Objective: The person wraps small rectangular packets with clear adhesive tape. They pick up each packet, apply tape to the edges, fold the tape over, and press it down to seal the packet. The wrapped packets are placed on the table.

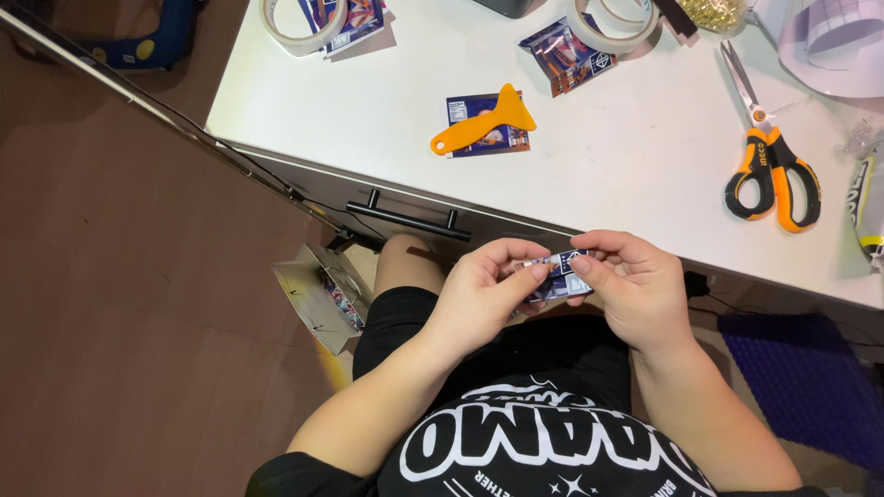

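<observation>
Over my lap, just below the front edge of the white table, both hands pinch one small dark blue packet. My left hand grips its left end between thumb and fingers. Its right end sits under the thumb and forefinger of my right hand. Most of the packet is hidden by my fingers.
On the table lie an orange plastic scraper on a blue packet, another blue packet, two tape rolls, and orange-handled scissors. A drawer handle runs under the table edge. An open cardboard box sits on the brown floor.
</observation>
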